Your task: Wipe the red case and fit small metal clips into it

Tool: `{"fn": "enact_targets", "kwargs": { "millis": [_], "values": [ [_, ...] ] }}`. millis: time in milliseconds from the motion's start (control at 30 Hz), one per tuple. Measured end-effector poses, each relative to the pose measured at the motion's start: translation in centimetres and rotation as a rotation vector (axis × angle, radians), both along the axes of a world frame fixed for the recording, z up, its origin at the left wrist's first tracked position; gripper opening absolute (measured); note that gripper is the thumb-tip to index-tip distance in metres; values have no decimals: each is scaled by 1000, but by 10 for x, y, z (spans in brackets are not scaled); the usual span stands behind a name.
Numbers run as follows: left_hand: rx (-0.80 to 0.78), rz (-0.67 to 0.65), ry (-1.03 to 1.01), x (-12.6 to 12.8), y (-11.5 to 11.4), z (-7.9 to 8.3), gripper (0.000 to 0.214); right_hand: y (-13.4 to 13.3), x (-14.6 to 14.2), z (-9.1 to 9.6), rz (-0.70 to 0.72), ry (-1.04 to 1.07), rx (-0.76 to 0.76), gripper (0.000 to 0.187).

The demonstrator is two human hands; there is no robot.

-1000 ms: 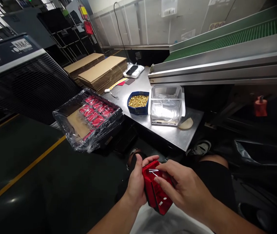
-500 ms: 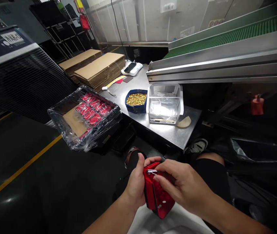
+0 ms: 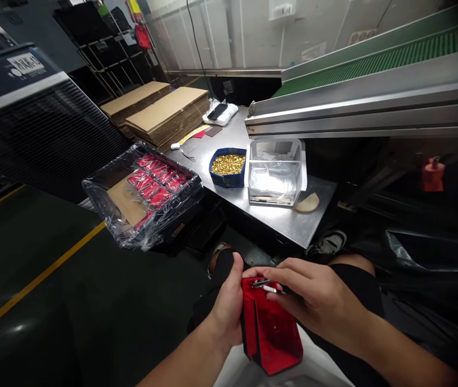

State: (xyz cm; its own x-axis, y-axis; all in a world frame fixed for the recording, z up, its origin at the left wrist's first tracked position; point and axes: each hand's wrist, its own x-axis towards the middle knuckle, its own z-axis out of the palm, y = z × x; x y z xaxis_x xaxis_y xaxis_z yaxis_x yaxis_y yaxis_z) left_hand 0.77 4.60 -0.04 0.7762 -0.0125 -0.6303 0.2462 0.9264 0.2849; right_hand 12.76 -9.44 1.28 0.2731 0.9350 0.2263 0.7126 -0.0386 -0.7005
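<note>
My left hand (image 3: 229, 306) is wrapped round the left side of a red box-like case (image 3: 275, 336) with black edging, its thumb pointing up. The case tilts over my lap, its glossy red face turned toward me. At the top end, my right hand (image 3: 320, 301) pinches a small shiny metal piece (image 3: 270, 288) with thin arms. It lies against the upper edge of the case. Its exact kind is too small to tell, and the fingers cover part of it.
A plastic-lined crate (image 3: 144, 193) with red wrapped packs stands left. On the metal table (image 3: 285, 228) are a blue tub (image 3: 229, 180) of gold-coloured pieces, a clear divided bin (image 3: 275, 177) and stacked cardboard (image 3: 168, 113). A green conveyor (image 3: 374, 64) slopes at right.
The red case has swung so that more of its glossy face shows. My right hand has shifted slightly right, and more of the metal piece shows between its fingers.
</note>
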Motion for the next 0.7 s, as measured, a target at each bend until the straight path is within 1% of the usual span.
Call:
{"fn": "enact_targets", "kwargs": {
  "millis": [100,200,333,433,533,600,633,700],
  "values": [
    [-10,-5,-22,1,0,2,71,4,-2,1,26,-94,49,39],
    [-22,-2,-34,1,-1,3,71,6,-3,2,28,-149,58,32],
    [-78,-12,-48,-2,-5,0,68,7,-1,4,40,-197,59,33],
    [-112,-36,-72,-3,-8,-2,69,7,-1,6,62,-289,67,23],
    [-138,-32,-101,-1,-10,-4,69,6,1,6,70,-371,100,13],
    [-132,-31,-94,0,-11,-4,69,3,2,4,57,-359,148,19],
    [-123,-28,-78,0,-11,-4,70,1,3,2,36,-320,173,25],
    [-93,-26,-35,0,-10,-4,71,-6,2,-3,-44,-178,202,33]
  ]
}}
